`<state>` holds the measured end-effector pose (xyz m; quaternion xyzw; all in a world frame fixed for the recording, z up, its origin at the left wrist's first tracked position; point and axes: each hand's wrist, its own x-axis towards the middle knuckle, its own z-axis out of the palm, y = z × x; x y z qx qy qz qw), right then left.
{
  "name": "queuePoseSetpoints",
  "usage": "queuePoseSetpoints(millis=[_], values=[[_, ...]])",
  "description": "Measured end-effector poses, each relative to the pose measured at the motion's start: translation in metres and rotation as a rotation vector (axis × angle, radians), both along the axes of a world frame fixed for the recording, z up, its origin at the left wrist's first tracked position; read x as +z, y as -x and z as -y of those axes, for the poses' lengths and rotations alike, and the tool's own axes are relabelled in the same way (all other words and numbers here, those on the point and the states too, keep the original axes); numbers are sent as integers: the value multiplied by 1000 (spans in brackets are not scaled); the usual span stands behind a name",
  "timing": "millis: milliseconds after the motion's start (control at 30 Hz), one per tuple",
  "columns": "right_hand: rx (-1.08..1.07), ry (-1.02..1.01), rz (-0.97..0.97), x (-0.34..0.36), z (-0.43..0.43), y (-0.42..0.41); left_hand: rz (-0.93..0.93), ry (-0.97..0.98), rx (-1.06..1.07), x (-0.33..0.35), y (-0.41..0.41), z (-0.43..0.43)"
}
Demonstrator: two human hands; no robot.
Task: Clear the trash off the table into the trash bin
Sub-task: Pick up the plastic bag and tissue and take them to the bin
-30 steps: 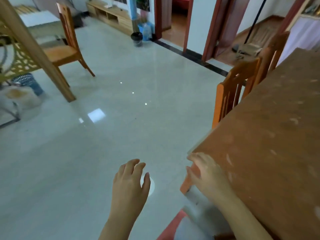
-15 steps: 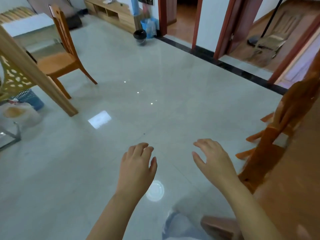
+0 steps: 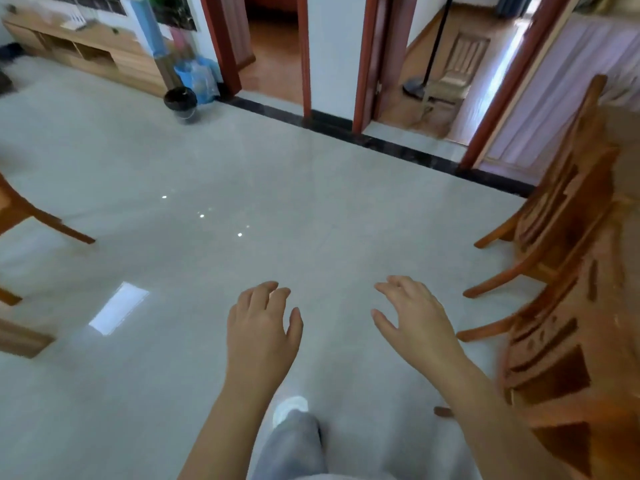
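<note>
A pale tiled floor fills most of the view, glossy and spotted with reflected light. Along the right edge a row of wooden chairs is seen, blurred, with their legs reaching out onto the tiles. The table is not made out with certainty behind them, and no trash is seen anywhere in view. A low wooden cabinet is set against the far wall at upper left.

The left hand and the right hand are held out over the floor, well apart, palms down. Their fingers are spread and loosely bent, and nothing is gripped in either.

The black trash bin is found far off by the wall, just beside a blue plastic bag and near the end of the cabinet. Below the hands, one white shoe is planted on the tiles.

With both hands empty and the bin far across the room, the step in hand is judged to be a walk between table and bin, though its direction cannot be told. To do it well, the protruding chair legs on the right should be given a clear berth. Footing on the shiny tiles should be watched. If trash is left on the table, it is best gathered into one firm handful, so that nothing is dropped on the way across the floor.
</note>
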<state>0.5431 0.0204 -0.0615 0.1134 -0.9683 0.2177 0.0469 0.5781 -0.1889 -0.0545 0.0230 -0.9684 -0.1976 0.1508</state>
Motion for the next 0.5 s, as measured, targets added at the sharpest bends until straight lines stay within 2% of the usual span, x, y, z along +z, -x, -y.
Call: queuePoseSetpoints(millis=[200, 367, 500], values=[[-159, 46, -29, 19, 17, 88, -4, -24, -182, 8, 125, 6], [-363, 20, 11, -3, -32, 140, 19, -8, -408, 0, 216, -41], [-495, 18, 9, -16, -79, 202, -10, 29, -502, -2, 303, -94]])
